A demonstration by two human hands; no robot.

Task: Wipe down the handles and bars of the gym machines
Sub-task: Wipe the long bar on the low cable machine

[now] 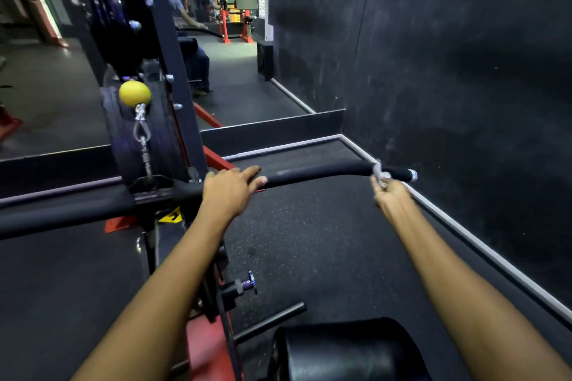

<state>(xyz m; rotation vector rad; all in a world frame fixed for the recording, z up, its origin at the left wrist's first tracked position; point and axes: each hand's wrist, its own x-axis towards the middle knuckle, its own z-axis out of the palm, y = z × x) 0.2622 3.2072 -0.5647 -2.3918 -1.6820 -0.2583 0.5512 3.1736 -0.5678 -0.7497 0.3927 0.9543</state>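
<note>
Black pad [346, 353] nearest; right hand [390, 195] pinches cloth [380, 175] on bar [312, 174].

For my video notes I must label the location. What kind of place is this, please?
Almost certainly a gym. A long black pulldown bar hangs from a cable with a yellow ball stopper, the floor is dark speckled rubber, and a wall mirror reflects red equipment.
</note>
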